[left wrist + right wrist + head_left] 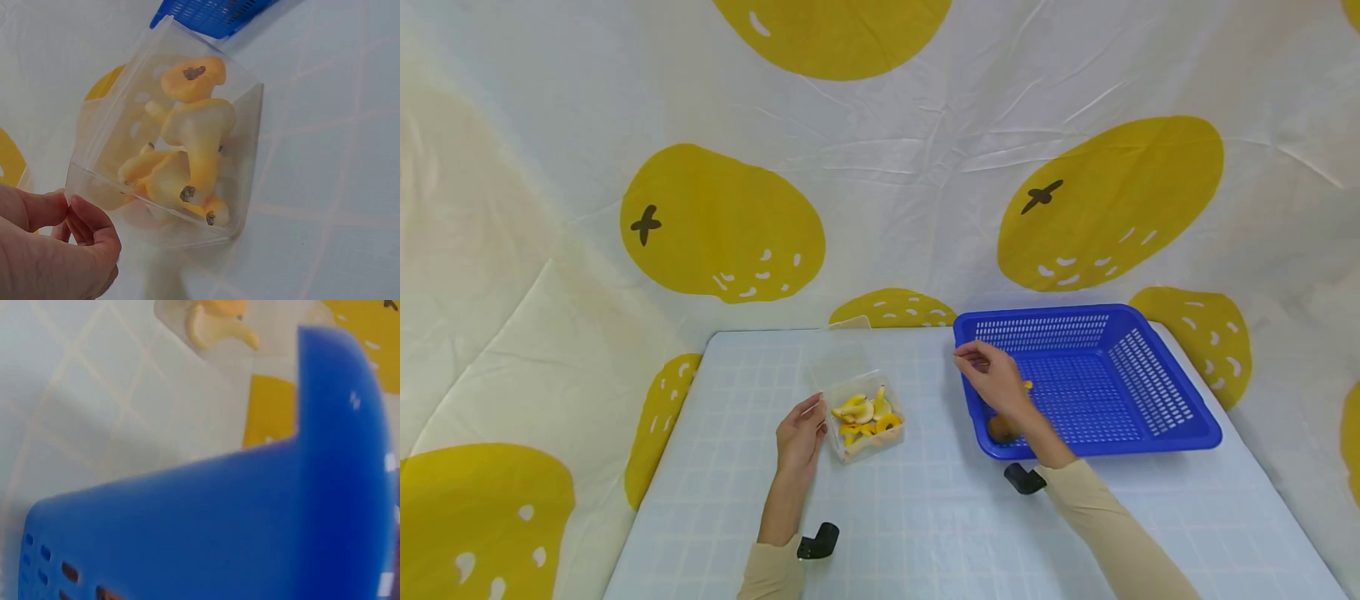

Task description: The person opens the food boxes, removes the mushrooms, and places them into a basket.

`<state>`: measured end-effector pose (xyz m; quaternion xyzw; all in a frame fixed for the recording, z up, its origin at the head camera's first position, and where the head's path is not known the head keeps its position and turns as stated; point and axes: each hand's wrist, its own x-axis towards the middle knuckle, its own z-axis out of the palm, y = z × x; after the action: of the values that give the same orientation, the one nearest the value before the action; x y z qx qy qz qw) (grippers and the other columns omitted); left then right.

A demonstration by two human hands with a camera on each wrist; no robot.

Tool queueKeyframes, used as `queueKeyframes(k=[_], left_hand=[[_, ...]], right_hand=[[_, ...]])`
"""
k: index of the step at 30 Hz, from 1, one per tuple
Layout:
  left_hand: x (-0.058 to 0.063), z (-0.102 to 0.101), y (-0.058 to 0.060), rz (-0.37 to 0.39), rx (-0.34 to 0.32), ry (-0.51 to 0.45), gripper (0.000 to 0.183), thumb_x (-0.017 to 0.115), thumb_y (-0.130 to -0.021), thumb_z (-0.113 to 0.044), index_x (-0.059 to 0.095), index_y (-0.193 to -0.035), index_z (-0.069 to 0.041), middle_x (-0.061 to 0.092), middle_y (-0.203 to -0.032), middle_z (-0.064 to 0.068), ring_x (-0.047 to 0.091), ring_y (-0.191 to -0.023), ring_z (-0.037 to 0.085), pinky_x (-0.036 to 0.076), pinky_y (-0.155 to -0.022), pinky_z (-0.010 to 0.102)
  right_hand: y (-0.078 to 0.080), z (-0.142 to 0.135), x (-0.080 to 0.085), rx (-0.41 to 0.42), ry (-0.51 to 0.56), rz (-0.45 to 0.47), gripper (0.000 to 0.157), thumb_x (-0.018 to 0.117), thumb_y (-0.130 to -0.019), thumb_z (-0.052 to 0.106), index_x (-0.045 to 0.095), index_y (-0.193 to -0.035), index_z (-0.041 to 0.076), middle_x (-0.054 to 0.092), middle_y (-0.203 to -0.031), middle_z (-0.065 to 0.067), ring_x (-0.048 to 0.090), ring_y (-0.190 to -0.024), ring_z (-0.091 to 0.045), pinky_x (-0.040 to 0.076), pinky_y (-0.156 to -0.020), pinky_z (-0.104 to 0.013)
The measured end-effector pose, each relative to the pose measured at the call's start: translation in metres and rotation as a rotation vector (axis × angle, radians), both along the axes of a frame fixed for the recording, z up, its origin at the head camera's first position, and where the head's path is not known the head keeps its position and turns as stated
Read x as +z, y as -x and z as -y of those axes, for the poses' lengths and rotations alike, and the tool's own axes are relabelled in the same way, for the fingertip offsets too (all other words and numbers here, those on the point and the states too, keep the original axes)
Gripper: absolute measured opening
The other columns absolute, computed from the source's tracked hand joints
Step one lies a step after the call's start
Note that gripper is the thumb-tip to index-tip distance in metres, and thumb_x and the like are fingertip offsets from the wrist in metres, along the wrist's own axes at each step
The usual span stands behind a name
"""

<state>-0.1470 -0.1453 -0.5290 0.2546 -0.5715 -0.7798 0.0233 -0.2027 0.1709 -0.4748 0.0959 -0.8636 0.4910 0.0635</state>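
A clear plastic box [867, 447] stands on the table with its transparent lid [841, 354] folded up behind. Inside lie several yellow-and-cream mushrooms [199, 140] with dark stem ends. At the box's left side, my left hand [801, 437] pinches its clear edge between thumb and fingers, as the left wrist view shows. My right hand [996, 379] hovers over the left rim of a blue plastic basket [1090, 392], fingers loosely bent with nothing visible in them. Below its wrist, a brown roundish item [1002, 429] sits in the basket, partly covered by the arm. A small yellow piece [1028, 384] peeks out beside the hand.
A pale checked cloth covers the table [910, 533]. Behind it hangs a white curtain [895, 208] printed with large yellow fruit. The basket's raised rim and slotted walls stand to the right of the box, a short gap between them.
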Motion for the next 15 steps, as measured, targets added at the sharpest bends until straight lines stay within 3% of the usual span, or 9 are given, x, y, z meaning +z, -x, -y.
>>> queueKeyframes(k=[10,15], left_hand=[[0.0,0.0,0.0,-0.022,0.005,-0.016,0.039,0.067,-0.101,-0.009,0.06,-0.136,0.006,0.064,-0.099,0.0,0.058,-0.085,0.011,0.051,-0.072,0.019],[-0.001,0.001,0.001,-0.039,0.01,-0.025,0.039,0.066,-0.101,-0.006,0.059,-0.136,0.009,0.064,-0.097,-0.001,0.057,-0.081,0.009,0.051,-0.07,0.019]], right_hand=[[-0.002,0.031,0.003,0.07,0.039,0.017,0.016,0.069,-0.1,0.013,0.071,-0.111,0.002,0.072,-0.106,-0.011,0.068,-0.098,-0.026,0.057,-0.092,-0.044],[-0.002,0.05,0.001,0.151,0.036,-0.013,0.015,0.069,-0.1,0.011,0.071,-0.109,-0.001,0.072,-0.102,-0.011,0.069,-0.094,-0.026,0.058,-0.088,-0.043]])
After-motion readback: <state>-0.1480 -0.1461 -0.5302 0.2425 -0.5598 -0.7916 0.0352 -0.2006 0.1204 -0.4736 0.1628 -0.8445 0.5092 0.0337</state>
